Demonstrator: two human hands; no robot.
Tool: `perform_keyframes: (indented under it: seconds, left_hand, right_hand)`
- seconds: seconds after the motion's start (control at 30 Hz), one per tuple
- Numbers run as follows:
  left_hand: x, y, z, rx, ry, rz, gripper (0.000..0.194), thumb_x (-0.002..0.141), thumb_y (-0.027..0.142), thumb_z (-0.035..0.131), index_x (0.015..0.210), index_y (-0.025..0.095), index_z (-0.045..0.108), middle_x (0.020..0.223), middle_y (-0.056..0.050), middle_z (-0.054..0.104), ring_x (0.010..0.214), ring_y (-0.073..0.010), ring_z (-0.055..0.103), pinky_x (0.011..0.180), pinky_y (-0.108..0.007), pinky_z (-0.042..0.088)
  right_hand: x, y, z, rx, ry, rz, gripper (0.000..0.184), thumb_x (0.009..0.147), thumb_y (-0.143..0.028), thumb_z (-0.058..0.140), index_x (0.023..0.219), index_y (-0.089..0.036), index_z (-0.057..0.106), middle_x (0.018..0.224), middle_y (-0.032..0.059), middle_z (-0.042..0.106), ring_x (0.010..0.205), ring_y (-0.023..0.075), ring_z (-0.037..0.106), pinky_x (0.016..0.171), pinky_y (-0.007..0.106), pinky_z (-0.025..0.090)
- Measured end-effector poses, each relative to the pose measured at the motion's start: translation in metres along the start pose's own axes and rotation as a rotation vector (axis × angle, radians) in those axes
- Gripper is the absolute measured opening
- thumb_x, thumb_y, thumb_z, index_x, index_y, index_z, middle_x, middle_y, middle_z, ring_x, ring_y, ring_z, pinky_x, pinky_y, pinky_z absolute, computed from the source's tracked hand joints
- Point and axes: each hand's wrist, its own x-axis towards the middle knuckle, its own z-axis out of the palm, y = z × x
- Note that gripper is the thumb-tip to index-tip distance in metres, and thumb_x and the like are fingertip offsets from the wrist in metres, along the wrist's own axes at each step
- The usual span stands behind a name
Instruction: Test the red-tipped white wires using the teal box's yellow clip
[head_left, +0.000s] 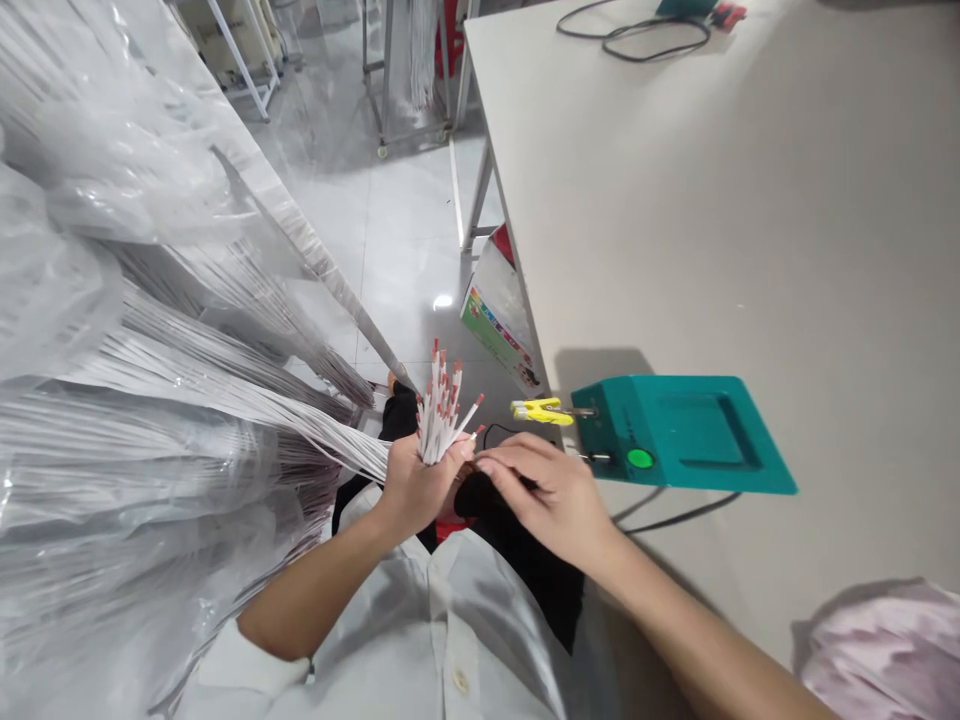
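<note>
A bundle of thin white wires [442,415] with red tips stands up out of my left hand [420,488], whose fingers are wrapped round it. From that fist the wires trail away to the left, toward a larger mass of wires. My right hand [559,500] is beside the left thumb, thumb and forefinger pinched together. What lies in that pinch is too small to make out. Just to the right, at the table's edge, sits a teal device [697,430] with a round green button [640,459]. A yellow clip [541,411] sticks out from its left side.
Many white wires in clear plastic [60,480] hang along the left side. The pale table [712,230] fills the right, with a black cable [660,50] at its far end and pink cloth [885,650] near me. A printed box [499,320] is below the table edge.
</note>
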Motion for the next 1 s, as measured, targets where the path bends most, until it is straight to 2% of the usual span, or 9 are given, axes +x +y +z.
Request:
perform_keyframes:
  seconds: [0.13, 0.2, 0.27, 0.43, 0.53, 0.6, 0.7, 0.87, 1.0]
  left_hand:
    - [-0.001, 0.001, -0.004, 0.017, -0.053, -0.004, 0.015, 0.074, 0.026, 0.058, 0.067, 0.014, 0.065, 0.066, -0.001, 0.062, 0.068, -0.0136, 0.056, 0.065, -0.023, 0.043]
    - [-0.001, -0.001, -0.004, 0.025, -0.073, 0.010, 0.016, 0.074, 0.026, 0.058, 0.066, 0.014, 0.064, 0.065, 0.000, 0.061, 0.067, -0.0132, 0.054, 0.065, -0.023, 0.042]
    - [-0.001, -0.003, -0.004, 0.032, -0.106, 0.018, 0.017, 0.074, 0.027, 0.057, 0.064, 0.014, 0.062, 0.060, 0.001, 0.055, 0.062, -0.0119, 0.050, 0.061, -0.023, 0.039]
    - [-0.001, -0.009, -0.006, 0.058, -0.200, 0.059, 0.020, 0.073, 0.029, 0.058, 0.060, 0.014, 0.054, 0.057, 0.003, 0.045, 0.059, -0.0105, 0.041, 0.055, -0.023, 0.034]
    - [0.001, -0.006, -0.010, 0.036, -0.282, 0.094, 0.019, 0.072, 0.027, 0.058, 0.058, 0.014, 0.054, 0.056, 0.003, 0.044, 0.059, -0.0104, 0.041, 0.056, -0.023, 0.033]
    - [0.003, -0.002, -0.013, -0.002, -0.313, 0.090, 0.017, 0.070, 0.025, 0.059, 0.058, 0.014, 0.057, 0.054, 0.003, 0.044, 0.056, -0.0096, 0.041, 0.054, -0.022, 0.032]
    - [0.005, 0.003, -0.018, -0.087, -0.336, 0.032, 0.014, 0.068, 0.024, 0.062, 0.059, 0.013, 0.061, 0.047, 0.005, 0.041, 0.046, -0.0064, 0.035, 0.047, -0.021, 0.027]
    - [0.008, -0.005, -0.020, -0.353, -0.369, -0.061, 0.024, 0.067, 0.036, 0.067, 0.062, 0.013, 0.061, 0.042, 0.007, 0.040, 0.038, -0.0029, 0.025, 0.039, -0.020, 0.016]
    - [0.010, -0.016, -0.017, -0.494, -0.336, -0.068, 0.027, 0.066, 0.039, 0.069, 0.068, 0.014, 0.060, 0.043, 0.007, 0.040, 0.036, -0.0023, 0.025, 0.039, -0.019, 0.017]
  right_hand:
    - [0.007, 0.005, -0.019, -0.047, 0.164, -0.009, 0.010, 0.081, -0.019, 0.056, 0.084, -0.021, 0.066, 0.076, 0.0038, 0.065, 0.070, 0.0148, 0.061, 0.066, 0.028, 0.051]
    - [0.011, 0.006, -0.024, -0.078, 0.177, -0.051, 0.011, 0.081, -0.018, 0.057, 0.087, -0.022, 0.066, 0.082, 0.0045, 0.065, 0.077, 0.0152, 0.062, 0.071, 0.028, 0.051]
    - [0.016, 0.005, -0.027, -0.099, 0.087, -0.101, 0.013, 0.082, -0.020, 0.056, 0.089, -0.022, 0.067, 0.087, 0.0052, 0.065, 0.081, 0.0151, 0.062, 0.074, 0.028, 0.050]
    - [0.029, 0.000, -0.036, -0.115, -0.308, -0.203, 0.019, 0.087, -0.021, 0.049, 0.087, -0.022, 0.068, 0.084, 0.0055, 0.065, 0.076, 0.0138, 0.062, 0.067, 0.025, 0.049]
    - [0.034, -0.002, -0.041, -0.109, -0.386, -0.223, 0.020, 0.087, -0.019, 0.048, 0.083, -0.020, 0.068, 0.079, 0.0058, 0.064, 0.069, 0.0125, 0.060, 0.063, 0.024, 0.047]
    - [0.034, -0.002, -0.040, -0.032, -0.373, -0.217, 0.017, 0.085, -0.018, 0.050, 0.081, -0.019, 0.066, 0.076, 0.0053, 0.062, 0.067, 0.0119, 0.058, 0.061, 0.024, 0.046]
    - [0.029, -0.002, -0.029, 0.248, -0.252, -0.093, 0.010, 0.082, -0.018, 0.055, 0.079, -0.019, 0.065, 0.075, 0.0036, 0.060, 0.061, 0.0105, 0.056, 0.056, 0.024, 0.046]
    - [0.017, -0.004, 0.009, 0.879, -0.049, 0.354, 0.011, 0.073, -0.030, 0.067, 0.075, -0.020, 0.065, 0.076, 0.0004, 0.058, 0.046, 0.0057, 0.049, 0.040, 0.020, 0.040]
    - [0.015, -0.009, 0.033, 1.105, 0.098, 0.521, 0.017, 0.070, -0.036, 0.070, 0.073, -0.019, 0.066, 0.062, -0.0034, 0.054, 0.041, 0.0022, 0.037, 0.038, 0.018, 0.028]
